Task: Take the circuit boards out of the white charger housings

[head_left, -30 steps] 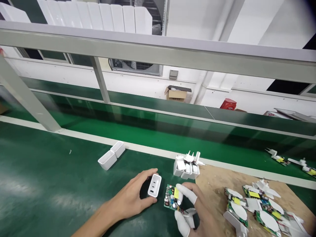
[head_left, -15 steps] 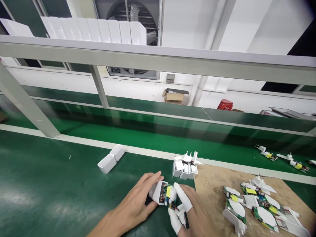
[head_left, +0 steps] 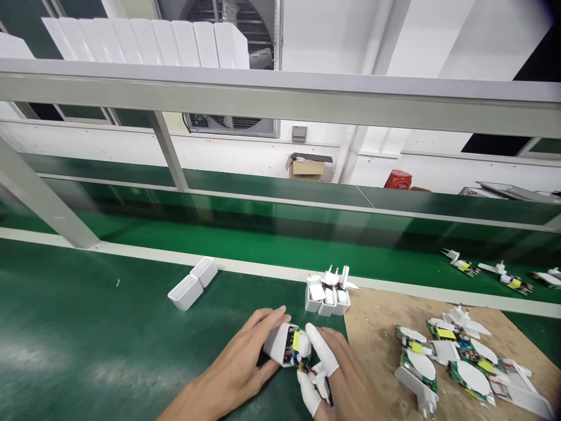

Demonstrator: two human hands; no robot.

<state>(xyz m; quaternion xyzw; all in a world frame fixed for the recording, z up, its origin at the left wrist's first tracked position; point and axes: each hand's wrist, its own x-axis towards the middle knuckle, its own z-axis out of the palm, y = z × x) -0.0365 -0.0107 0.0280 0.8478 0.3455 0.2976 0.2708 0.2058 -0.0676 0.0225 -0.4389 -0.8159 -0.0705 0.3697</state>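
My left hand (head_left: 243, 361) grips a white charger housing (head_left: 275, 344) on the green mat, its fingers wrapped around the shell. My right hand (head_left: 337, 377), with white finger cots on thumb and forefinger, pinches a green circuit board (head_left: 293, 349) with a yellow part and presses it into the housing's open end. Both hands meet at the bottom centre of the view.
Two empty white housings (head_left: 190, 285) lie to the left. A cluster of housings with plug pins (head_left: 328, 292) stands behind my hands. Several circuit boards and white parts (head_left: 447, 365) lie on a brown board (head_left: 377, 333) at right. More assemblies (head_left: 495, 272) ride the conveyor belt beyond.
A second ago the board and housing were held apart. My right hand has brought the board to the housing's opening and it now sits partly inside it.
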